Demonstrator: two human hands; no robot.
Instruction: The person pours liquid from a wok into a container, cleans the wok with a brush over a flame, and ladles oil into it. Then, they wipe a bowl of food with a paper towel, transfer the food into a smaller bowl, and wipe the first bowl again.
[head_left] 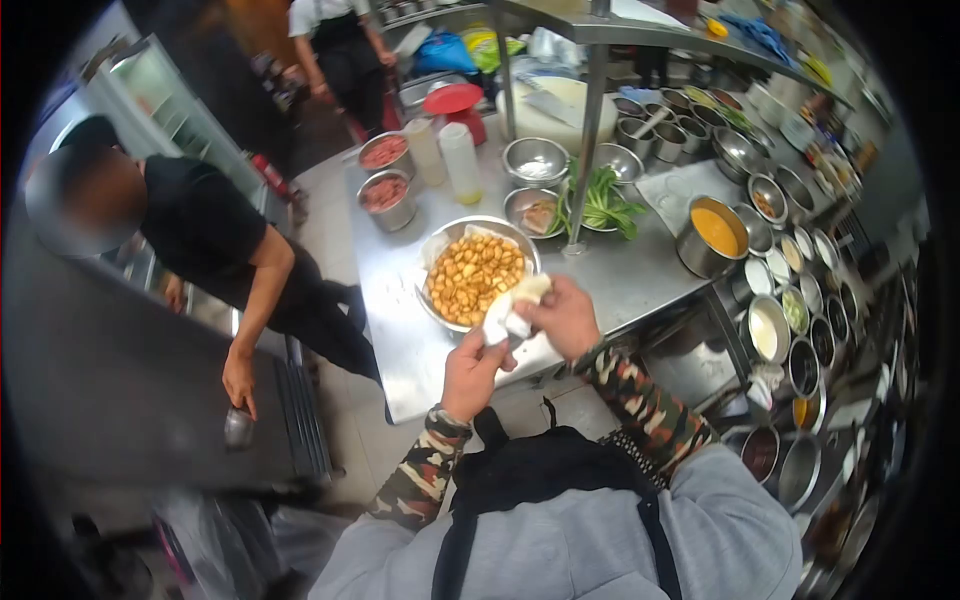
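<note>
Between my two hands is a crumpled white paper towel (506, 312), which has a yellowish part near the right fingers. My left hand (473, 374) pinches its lower left end, and my right hand (566, 318) grips the other side with curled fingers. Just beyond them stands a steel bowl (428, 243) lined with white paper. Golden-brown fried cubes (476, 275), which look like potato, fill it. Both hands are over the near edge of the steel table (410, 378), and the towel overlaps the bowl's near rim.
Two steel pots of raw meat (385, 192), a squeeze bottle (461, 165) and leafy greens (606, 205) stand behind the bowl. A post (587, 150) holds the shelf. To the right are an orange sauce pot (714, 236) and several containers. A co-worker (215, 230) at left holds a metal cup (238, 428).
</note>
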